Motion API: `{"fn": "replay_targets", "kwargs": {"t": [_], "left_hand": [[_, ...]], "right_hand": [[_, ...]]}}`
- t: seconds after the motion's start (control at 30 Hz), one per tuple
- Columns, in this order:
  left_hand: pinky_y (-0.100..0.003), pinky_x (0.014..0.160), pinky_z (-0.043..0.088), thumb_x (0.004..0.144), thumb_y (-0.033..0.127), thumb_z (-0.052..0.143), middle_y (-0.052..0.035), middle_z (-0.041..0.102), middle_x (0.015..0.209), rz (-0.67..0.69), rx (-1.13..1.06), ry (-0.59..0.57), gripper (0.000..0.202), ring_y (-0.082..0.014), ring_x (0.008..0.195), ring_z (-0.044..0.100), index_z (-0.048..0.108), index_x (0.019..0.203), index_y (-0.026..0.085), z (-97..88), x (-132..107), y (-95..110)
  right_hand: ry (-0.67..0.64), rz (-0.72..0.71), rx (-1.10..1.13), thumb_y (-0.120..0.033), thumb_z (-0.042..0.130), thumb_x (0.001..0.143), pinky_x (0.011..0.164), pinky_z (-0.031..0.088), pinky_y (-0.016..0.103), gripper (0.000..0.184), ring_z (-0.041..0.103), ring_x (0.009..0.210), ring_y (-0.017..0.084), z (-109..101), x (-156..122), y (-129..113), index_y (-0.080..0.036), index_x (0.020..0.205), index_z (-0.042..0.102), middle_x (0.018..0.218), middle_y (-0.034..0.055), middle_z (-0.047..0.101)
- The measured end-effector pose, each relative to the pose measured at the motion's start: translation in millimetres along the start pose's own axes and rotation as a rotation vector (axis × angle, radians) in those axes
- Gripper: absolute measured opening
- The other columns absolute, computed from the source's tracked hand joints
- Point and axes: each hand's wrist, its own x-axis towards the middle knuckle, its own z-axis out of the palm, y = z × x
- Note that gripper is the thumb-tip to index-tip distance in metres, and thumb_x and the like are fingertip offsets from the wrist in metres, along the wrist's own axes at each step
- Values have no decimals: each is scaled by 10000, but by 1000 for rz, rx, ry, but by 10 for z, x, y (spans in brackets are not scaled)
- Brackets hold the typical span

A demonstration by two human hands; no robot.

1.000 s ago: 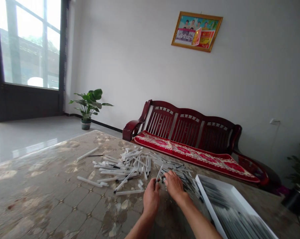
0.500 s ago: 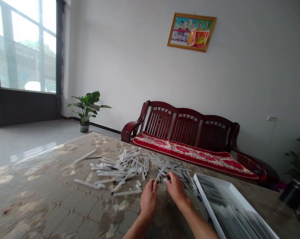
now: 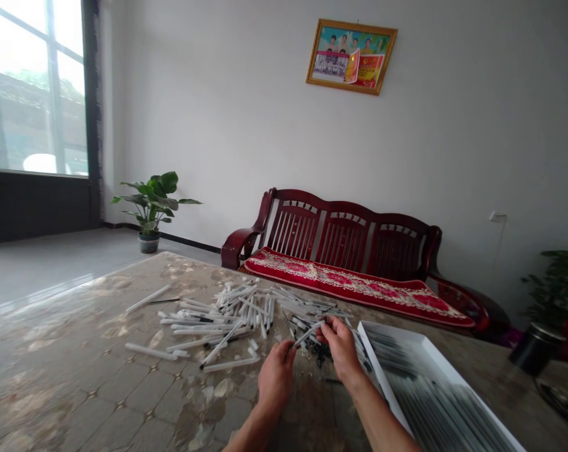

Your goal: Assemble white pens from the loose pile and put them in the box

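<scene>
White, black-tipped pen barrels (image 3: pixel 232 311), a mottled beige diamond-patterned surface (image 3: pixel 76 370), and a crimson sofa cushion (image 3: pixel 354 285) with cream floral borders.

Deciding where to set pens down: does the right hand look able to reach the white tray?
Probably yes: the right hand is just beside the white tray, with only a few loose pens lying between them.

Head camera looks forward and down onto the pens (image 3: pixel 230 363).

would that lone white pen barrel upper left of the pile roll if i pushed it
The white pen barrel looks round and slim, so it would probably roll on the glossy tabletop. Its straight shape suggests stiff, light plastic.
</scene>
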Motion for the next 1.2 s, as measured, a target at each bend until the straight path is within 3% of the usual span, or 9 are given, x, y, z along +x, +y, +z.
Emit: {"fn": "replay_targets", "kwargs": {"t": [0.3, 0.43, 0.57, 0.7, 0.77, 0.87, 0.97, 1.07, 1.2], "left_hand": [[-242, 763, 422, 903, 289, 434, -43, 681, 995, 100, 146, 29, 295, -179, 925, 640, 692, 1039, 244, 4, -23, -12], [-241, 700, 404, 926, 266, 419, -40, 648, 931, 245, 327, 92, 292, -171, 862, 609, 695, 1020, 267, -41, -51, 26], [-252, 735, 401, 899, 175, 456, -34, 625, 914, 433, 486, 114, 275, -176, 875, 571, 684, 1009, 281, -86, -68, 45], [-261, 747, 410, 879, 129, 475, -28, 624, 928, 526, 529, 92, 299, -187, 916, 567, 670, 1037, 292, -104, -78, 53], [-264, 759, 420, 889, 152, 472, -23, 631, 937, 547, 504, 84, 302, -188, 932, 569, 665, 1065, 305, -95, -79, 47], [-274, 771, 441, 912, 218, 456, -24, 645, 944, 522, 449, 82, 277, -189, 927, 582, 669, 1069, 301, -71, -78, 32], [-287, 785, 461, 918, 261, 448, -27, 658, 932, 497, 408, 69, 269, -193, 910, 598, 679, 1053, 292, -50, -88, 29], [-281, 785, 477, 916, 278, 448, -27, 665, 907, 523, 353, 14, 262, -188, 884, 616, 692, 1010, 297, -30, -110, 37], [-274, 768, 492, 906, 282, 465, -35, 669, 871, 569, 276, -53, 247, -187, 856, 638, 708, 950, 289, 7, -128, 33]], "right_hand": [[-40, 83, -94, -417, 796, 538, 492, 516, 244, 340, 637, 579, 166, -58, -59, -4, -158, 723, 677, 633, 13, 686], [-41, 179, -60, -379, 782, 545, 458, 511, 226, 303, 633, 531, 146, -85, -98, 25, -142, 683, 652, 610, 24, 680], [-59, 272, -15, -363, 753, 578, 495, 536, 243, 272, 649, 534, 147, -159, -155, 35, -150, 684, 621, 621, 43, 688], [-113, 330, -2, -399, 735, 626, 543, 548, 281, 320, 683, 623, 181, -294, -217, -12, -160, 812, 631, 714, 54, 711], [-123, 243, -109, -433, 697, 695, 582, 549, 294, 369, 693, 718, 196, -362, -247, -60, -182, 960, 643, 839, 54, 723], [-56, -102, -466, -366, 596, 818, 763, 543, 329, 303, 672, 898, 206, -431, -314, -158, -220, 1074, 667, 1017, 62, 713], [-54, -399, -898, -216, 557, 862, 920, 467, 304, 250, 617, 1018, 190, -454, -418, -262, -255, 1053, 713, 1071, 44, 701], [-156, -469, -1188, -172, 615, 850, 890, 440, 265, 235, 589, 988, 174, -460, -521, -341, -306, 1000, 735, 979, -4, 713], [-261, -480, -1363, -205, 642, 845, 844, 420, 283, 175, 562, 961, 195, -478, -631, -425, -303, 954, 739, 912, -3, 711]]}}
